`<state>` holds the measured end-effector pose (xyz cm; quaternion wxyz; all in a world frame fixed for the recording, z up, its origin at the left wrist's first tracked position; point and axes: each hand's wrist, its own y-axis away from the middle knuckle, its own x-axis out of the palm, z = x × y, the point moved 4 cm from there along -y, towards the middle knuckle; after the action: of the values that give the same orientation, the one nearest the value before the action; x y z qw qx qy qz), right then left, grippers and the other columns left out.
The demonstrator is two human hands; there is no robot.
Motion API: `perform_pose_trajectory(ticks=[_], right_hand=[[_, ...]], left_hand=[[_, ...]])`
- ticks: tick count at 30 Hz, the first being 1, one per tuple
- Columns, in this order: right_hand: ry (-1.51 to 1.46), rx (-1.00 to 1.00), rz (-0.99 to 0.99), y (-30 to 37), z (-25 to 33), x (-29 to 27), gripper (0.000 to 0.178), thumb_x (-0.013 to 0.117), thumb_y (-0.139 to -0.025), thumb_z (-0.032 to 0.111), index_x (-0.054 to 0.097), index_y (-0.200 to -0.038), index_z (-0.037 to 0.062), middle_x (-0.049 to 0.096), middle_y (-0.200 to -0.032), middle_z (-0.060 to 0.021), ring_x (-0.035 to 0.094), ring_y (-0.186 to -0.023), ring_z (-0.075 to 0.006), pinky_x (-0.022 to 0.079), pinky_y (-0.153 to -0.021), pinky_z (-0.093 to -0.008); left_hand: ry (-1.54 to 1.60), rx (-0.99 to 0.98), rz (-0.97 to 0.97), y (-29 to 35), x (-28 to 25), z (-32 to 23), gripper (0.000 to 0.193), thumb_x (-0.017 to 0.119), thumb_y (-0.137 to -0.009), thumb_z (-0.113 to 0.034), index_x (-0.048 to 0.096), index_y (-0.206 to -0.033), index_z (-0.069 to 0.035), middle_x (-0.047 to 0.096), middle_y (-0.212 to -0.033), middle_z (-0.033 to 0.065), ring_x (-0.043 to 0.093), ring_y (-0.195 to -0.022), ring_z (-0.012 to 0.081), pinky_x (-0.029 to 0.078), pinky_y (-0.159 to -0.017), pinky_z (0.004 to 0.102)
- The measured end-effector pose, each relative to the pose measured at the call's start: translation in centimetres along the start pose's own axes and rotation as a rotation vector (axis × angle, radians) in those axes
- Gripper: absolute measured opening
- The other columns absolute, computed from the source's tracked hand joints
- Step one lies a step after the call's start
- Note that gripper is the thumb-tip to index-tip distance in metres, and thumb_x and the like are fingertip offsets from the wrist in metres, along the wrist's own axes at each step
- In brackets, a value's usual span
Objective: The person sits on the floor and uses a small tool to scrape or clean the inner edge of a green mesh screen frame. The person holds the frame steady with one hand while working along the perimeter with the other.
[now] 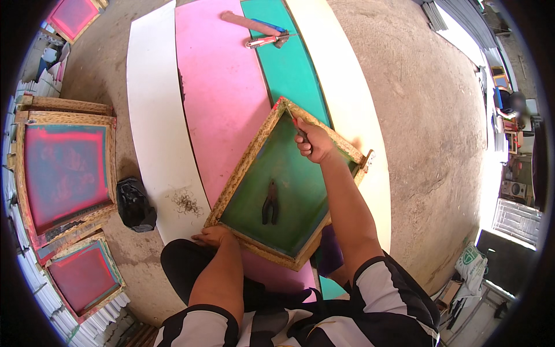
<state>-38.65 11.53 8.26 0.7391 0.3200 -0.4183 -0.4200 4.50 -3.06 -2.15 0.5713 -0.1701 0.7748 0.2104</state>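
Observation:
A wooden screen frame (243, 165) with green mesh lies tilted across my lap and the striped table. My left hand (213, 236) is closed around its near left corner, the fingers partly hidden by the wood. Near the far corner, my right hand (314, 142) grips a small hand tool (300, 134) with black and red parts. The tool reaches the inner edge of the frame; its kind cannot be made out. Pliers (270, 202) with dark handles lie on the mesh, between my two arms.
A hammer (248, 23) and a red-handled screwdriver (263, 41) lie at the table's far end. Dark thin scraps (186, 201) are heaped on the white board (151, 104). Left of the table stand a black plastic bag (136, 203) and more screen frames (110, 156).

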Motion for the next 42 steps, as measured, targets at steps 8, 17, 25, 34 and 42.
perform_pose_trajectory(ticks=[8,17,25,34,42], right_hand=[[0.443,-0.205,-0.148,2.4,1.3,1.2,0.043,0.054,-0.105,0.035,0.055,-0.146,0.0221,0.057,-0.075,-0.0028,0.043,-0.049,-0.011,0.035,-0.048,-0.0276],[1.081,-0.907,-0.496,2.9,-1.3,1.2,0.035,0.062,-0.098,0.027,0.068,-0.132,0.0183,0.072,-0.107,-0.0195,0.069,-0.098,-0.0414,0.055,-0.083,-0.0486],[1.242,-0.775,-0.492,3.3,0.2,1.8,0.034,0.061,-0.099,0.031,0.067,-0.132,0.0274,0.074,-0.1,-0.0164,0.071,-0.091,-0.0397,0.056,-0.078,-0.0513],[1.575,-0.391,-0.527,5.8,3.4,5.4,0.035,0.053,-0.103,0.03,0.067,-0.134,0.0215,0.073,-0.112,-0.0179,0.069,-0.104,-0.0387,0.054,-0.087,-0.0517],[1.199,-0.643,-0.365,2.3,1.2,1.0,0.041,0.053,-0.102,0.026,0.06,-0.142,0.0184,0.073,-0.109,-0.019,0.068,-0.103,-0.0411,0.054,-0.087,-0.0499]], left_hand=[[-0.414,0.085,0.157,-0.1,0.2,-0.1,0.058,0.034,-0.102,-0.017,0.033,-0.153,0.008,0.034,-0.159,0.0273,0.027,-0.15,0.0404,0.024,-0.125,0.0467],[-0.017,0.013,0.049,0.2,0.1,0.2,0.057,0.034,-0.102,-0.017,0.033,-0.153,0.009,0.035,-0.157,0.0295,0.028,-0.149,0.0411,0.024,-0.124,0.0471],[0.088,-0.026,0.062,0.6,-0.2,0.0,0.059,0.033,-0.102,-0.018,0.031,-0.154,0.008,0.032,-0.16,0.0291,0.025,-0.151,0.0404,0.021,-0.126,0.046],[0.242,-0.085,0.012,1.9,-1.8,-1.4,0.059,0.032,-0.103,-0.02,0.03,-0.154,0.009,0.032,-0.161,0.0279,0.025,-0.152,0.038,0.02,-0.126,0.0439],[-1.307,0.253,0.515,-0.3,4.1,1.6,0.057,0.031,-0.104,-0.019,0.03,-0.154,0.01,0.036,-0.158,0.0284,0.031,-0.149,0.0387,0.022,-0.125,0.0451]])
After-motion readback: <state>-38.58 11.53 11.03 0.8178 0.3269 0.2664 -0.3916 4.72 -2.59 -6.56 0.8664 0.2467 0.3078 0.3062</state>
